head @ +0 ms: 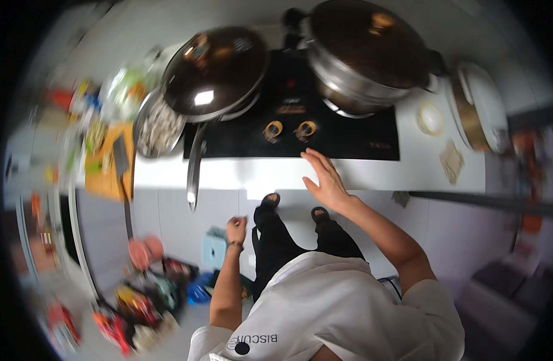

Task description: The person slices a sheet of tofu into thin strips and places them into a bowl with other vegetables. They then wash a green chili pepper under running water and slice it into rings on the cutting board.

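My right hand (327, 180) reaches over the front strip of the white counter (258, 173), its fingers apart and holding nothing. Its fingertips are just below the right knob (306, 129) of a black two-burner cooktop (285, 146). My left hand (236, 229) hangs low beside my leg with its fingers curled in, and no object shows in it. A long-handled pan (195, 167) under a dark glass lid (222, 67) sits on the left burner. On the right burner stands a large lidded steel pot (348, 76). The left knob (273, 130) lies beside the right one.
Left of the cooktop are a metal bowl of pale sliced food (159, 126) and a wooden cutting board (93, 180) with a cleaver (120, 155). A tape roll (429, 119), a cloth (451, 161) and a white appliance (481, 108) are at right. A light-blue stool (214, 247) stands on the floor.
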Motion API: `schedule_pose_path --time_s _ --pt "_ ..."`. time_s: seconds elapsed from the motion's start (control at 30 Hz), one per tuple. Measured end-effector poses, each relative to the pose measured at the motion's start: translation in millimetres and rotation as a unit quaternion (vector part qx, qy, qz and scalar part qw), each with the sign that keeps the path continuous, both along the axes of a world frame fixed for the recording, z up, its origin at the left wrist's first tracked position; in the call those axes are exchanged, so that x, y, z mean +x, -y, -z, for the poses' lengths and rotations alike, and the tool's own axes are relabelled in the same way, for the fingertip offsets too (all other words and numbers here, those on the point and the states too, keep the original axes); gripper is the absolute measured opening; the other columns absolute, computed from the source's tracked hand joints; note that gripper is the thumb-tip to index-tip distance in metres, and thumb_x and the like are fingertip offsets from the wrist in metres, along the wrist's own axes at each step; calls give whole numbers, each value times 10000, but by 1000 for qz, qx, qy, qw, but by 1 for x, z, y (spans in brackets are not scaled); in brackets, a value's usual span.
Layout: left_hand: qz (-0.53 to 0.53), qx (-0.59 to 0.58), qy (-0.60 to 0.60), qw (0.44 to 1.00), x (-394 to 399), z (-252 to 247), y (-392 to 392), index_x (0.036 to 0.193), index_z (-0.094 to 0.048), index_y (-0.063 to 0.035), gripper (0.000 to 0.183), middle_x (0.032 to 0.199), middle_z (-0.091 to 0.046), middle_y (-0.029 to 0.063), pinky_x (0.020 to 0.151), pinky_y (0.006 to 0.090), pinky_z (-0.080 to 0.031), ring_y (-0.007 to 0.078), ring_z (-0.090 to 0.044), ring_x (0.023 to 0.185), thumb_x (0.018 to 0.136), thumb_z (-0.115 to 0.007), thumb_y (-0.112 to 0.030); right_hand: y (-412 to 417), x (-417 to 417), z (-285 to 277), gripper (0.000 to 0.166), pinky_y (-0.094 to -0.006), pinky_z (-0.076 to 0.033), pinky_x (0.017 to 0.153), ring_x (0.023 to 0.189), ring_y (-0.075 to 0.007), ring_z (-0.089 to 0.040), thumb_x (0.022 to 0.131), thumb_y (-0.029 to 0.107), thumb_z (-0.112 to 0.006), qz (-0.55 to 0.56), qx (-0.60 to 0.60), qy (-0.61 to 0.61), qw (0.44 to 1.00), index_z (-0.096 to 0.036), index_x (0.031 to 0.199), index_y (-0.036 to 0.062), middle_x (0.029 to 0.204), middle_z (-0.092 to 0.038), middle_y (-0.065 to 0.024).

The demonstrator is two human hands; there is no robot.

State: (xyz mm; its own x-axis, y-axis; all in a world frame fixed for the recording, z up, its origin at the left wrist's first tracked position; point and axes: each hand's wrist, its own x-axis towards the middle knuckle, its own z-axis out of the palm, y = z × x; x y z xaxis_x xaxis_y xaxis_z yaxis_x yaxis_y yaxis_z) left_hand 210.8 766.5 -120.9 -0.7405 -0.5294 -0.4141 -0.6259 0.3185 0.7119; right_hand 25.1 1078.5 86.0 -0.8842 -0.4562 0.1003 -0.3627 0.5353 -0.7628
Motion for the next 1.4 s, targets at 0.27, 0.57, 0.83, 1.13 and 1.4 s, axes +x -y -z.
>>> schedule_pose_path --time_s 0.27,0.57,0.83,1.13,1.4 --pt "-94 35 -68 993 46 -89 -162 1168 -598 -103 399 1163 -548 90 730 314 -491 190 -611 879 804 -736 -189 25 80 71 335 -376 -449 905 1111 -302 -547 812 23 -611 -300 -52 113 946 -571 1145 20 1207 -549 -145" --pt "-309 111 -108 939 138 -36 -207 1119 -586 -32 324 1062 -548 80 715 286 -501 132 -564 777 820 -701 -76 36 52 300 433 -460 -455 903 1111 -332 -524 896 161 -600 223 -173 657 699 -412 1267 38 1315 -439 -150" --pt "-371 177 -101 906 164 38 -226 1109 -594 -49 308 1036 -556 81 703 281 -479 160 -574 812 815 -685 -65 77 33 407 551 -483 -434 972 1243 -361 -394 925 183 -564 419 -250 596 637 -321 1383 -4 1450 -211 -212" --pt "-352 164 -88 917 161 82 -236 1124 -581 -61 325 1084 -562 104 724 303 -497 198 -598 859 812 -671 -49 93 1 496 343 -543 -505 902 948 -341 -621 835 9 -357 447 -490 551 508 -552 1109 -61 1040 -628 -194" --pt "-364 162 -65 915 196 91 -242 1132 -569 -36 337 1093 -552 100 737 295 -500 174 -593 849 808 -648 14 93 16 502 379 -535 -490 952 1086 -380 -597 1012 144 -264 464 -521 487 525 -525 1178 -75 1154 -614 -222"
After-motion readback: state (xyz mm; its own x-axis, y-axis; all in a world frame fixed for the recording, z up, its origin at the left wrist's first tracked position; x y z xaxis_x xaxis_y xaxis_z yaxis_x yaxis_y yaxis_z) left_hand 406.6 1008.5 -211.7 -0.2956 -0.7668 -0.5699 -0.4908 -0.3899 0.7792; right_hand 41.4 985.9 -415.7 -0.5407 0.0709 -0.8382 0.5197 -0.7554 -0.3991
